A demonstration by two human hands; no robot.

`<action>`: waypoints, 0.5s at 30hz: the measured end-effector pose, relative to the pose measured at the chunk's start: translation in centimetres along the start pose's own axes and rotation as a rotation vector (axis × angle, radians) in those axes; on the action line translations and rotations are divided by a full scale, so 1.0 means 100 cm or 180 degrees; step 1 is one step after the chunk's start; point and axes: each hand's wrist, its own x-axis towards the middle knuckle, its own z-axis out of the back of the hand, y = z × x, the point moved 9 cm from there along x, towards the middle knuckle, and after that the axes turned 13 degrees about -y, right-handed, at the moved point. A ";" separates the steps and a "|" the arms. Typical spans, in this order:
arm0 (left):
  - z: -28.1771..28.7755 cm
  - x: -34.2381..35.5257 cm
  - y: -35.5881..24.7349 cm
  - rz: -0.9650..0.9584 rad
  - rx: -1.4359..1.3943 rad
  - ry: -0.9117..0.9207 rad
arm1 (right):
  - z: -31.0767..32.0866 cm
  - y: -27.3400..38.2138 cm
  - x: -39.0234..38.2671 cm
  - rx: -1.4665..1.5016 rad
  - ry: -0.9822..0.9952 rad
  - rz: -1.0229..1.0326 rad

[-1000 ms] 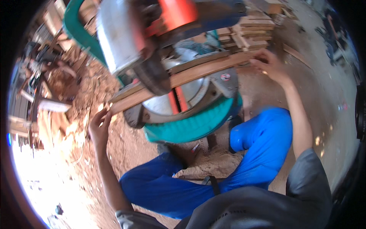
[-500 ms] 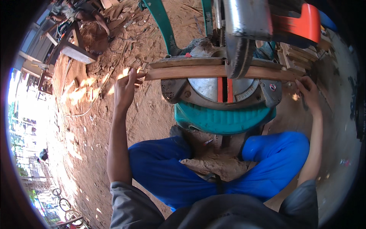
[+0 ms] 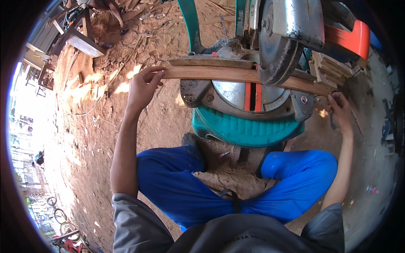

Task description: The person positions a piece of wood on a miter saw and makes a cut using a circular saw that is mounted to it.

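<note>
While the left hand (image 3: 142, 90) is pinching one end of the strip (image 3: 211, 73), the right hand (image 3: 342, 113) is pinching the other; the strip is lying across the saw bed (image 3: 228, 90), its long axis running hand to hand, the saw head (image 3: 297, 25) hanging nearer the right.

We look down on a brown earthen floor (image 3: 99, 147) strewn with sawdust and pale wood scraps (image 3: 145, 55). Toward the right we see it give way to a smoother, greyish floor surface (image 3: 371, 164). At the upper left stands a rough wooden bench (image 3: 86, 44), with grey flat panels (image 3: 44, 33) beyond it. Glaring white daylight (image 3: 44, 114) floods our left side, and small yellowish sun patches (image 3: 122, 87) dapple the ground. Near the lower left rim we make out spoked bicycle wheels (image 3: 60, 216); at the upper right, a stack of light-brown wooden planks (image 3: 331, 69).
</note>
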 end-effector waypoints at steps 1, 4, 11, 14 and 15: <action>0.001 0.002 0.004 0.0080 -0.0083 -0.0032 | 0.000 -0.001 0.000 0.0025 0.0017 -0.0001; 0.001 0.001 0.000 0.0200 -0.0145 -0.0058 | 0.003 0.001 -0.001 0.0025 -0.0042 -0.0004; 0.004 0.001 0.005 0.0172 -0.0023 -0.0038 | -0.001 0.009 -0.003 0.0512 -0.0123 -0.0187; 0.007 0.003 0.015 0.0234 -0.0128 -0.0076 | -0.009 0.015 -0.006 0.0582 -0.0001 -0.0088; 0.011 0.003 0.018 0.0265 -0.0227 -0.0109 | -0.012 0.022 -0.010 0.0572 -0.0053 -0.0091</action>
